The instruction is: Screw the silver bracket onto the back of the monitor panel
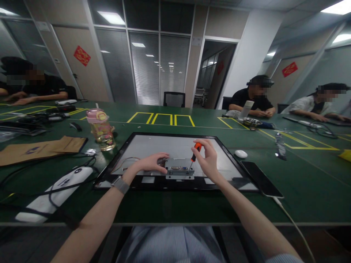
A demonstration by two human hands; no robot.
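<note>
A flat display panel point(161, 142) with a black frame lies face down or back up, which I cannot tell, on the table before me. Near its front edge sits a metal bracket point(181, 174) with port connectors along it. My left hand point(152, 163) grips the bracket's left end, thumb in front and fingers behind, a dark part showing between them. In my right hand point(208, 157) is a screwdriver point(197, 147) with an orange and black handle, held upright by the fingertips. Its thin shaft points down at the bracket's right end, where the tip is hard to make out.
Left of the panel are a pink-lidded cup point(100, 128), a brown paper bag point(41, 149) and a white power strip point(59, 191) with black cables. On the right lie a phone point(261, 179) on a cable and a white case point(241, 153). Several people sit across the table.
</note>
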